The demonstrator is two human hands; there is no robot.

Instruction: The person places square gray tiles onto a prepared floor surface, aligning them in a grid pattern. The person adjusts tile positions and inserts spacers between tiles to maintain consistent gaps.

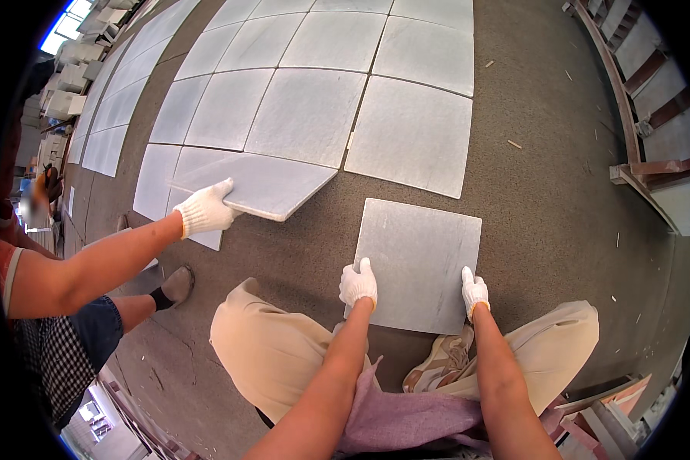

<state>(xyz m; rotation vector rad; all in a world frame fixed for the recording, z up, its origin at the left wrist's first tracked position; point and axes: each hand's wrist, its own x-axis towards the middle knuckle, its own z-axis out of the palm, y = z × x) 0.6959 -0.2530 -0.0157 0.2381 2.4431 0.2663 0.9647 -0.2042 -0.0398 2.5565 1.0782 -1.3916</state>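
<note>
A square grey stone tile [418, 264] is held between my two white-gloved hands, just above my shoes. My left hand [358, 284] grips its left edge, thumb on the top face and fingers out of sight beneath. On the opposite edge, my right hand [474, 291] has its thumb up against the tile in the same way. Beyond it, similar pale tiles [414, 130] lie in rows on the floor. To my left, a co-worker's gloved hand [205, 208] holds another tile [276, 182], tilted over the near row.
The concrete floor [544, 199] carries small scraps. A wooden frame [629, 123] stands at the right. The co-worker's shoe [178, 287] is at my left. More tiles [115, 115] lie in a second group at the far left, near stacked blocks [65, 103].
</note>
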